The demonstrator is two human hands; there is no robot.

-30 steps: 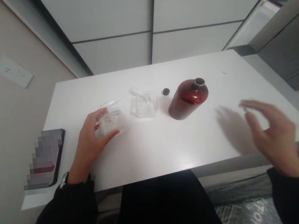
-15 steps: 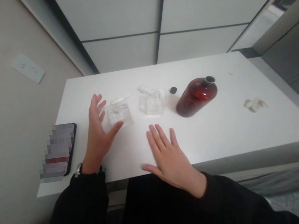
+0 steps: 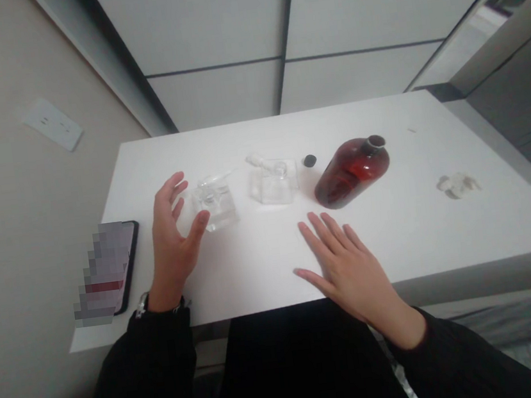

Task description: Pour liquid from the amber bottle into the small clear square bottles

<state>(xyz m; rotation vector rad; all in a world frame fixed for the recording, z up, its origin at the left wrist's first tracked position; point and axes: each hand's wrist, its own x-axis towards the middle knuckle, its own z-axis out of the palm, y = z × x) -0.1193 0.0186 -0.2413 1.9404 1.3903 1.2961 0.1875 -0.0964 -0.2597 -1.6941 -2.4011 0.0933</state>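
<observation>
My left hand (image 3: 173, 236) is open with curved fingers, just left of a clear square glass bottle (image 3: 221, 208), and holds nothing. A clear slim piece (image 3: 214, 178) lies behind that bottle. A second clear square bottle (image 3: 276, 188) stands near the middle, with another clear piece (image 3: 255, 159) at its back left. To the right, an amber-red bottle (image 3: 349, 172) stands uncapped, its dark mouth showing. A small black cap (image 3: 310, 161) lies beside it. My right hand (image 3: 346, 266) is open, palm down with fingers spread, in front of the amber-red bottle and apart from it.
A phone (image 3: 109, 270) lies at the left end of the white table (image 3: 264, 264). Toward the right end is a small crumpled pale item (image 3: 458, 185), with a tiny sliver (image 3: 412, 130) behind it. Grey-white panels (image 3: 218, 95) stand behind the table, and a wall outlet (image 3: 53, 125) is at left.
My right hand has moved right, from in front of the middle clear bottle to in front of the amber-red one. My left hand has drawn slightly left, away from the nearer clear bottle.
</observation>
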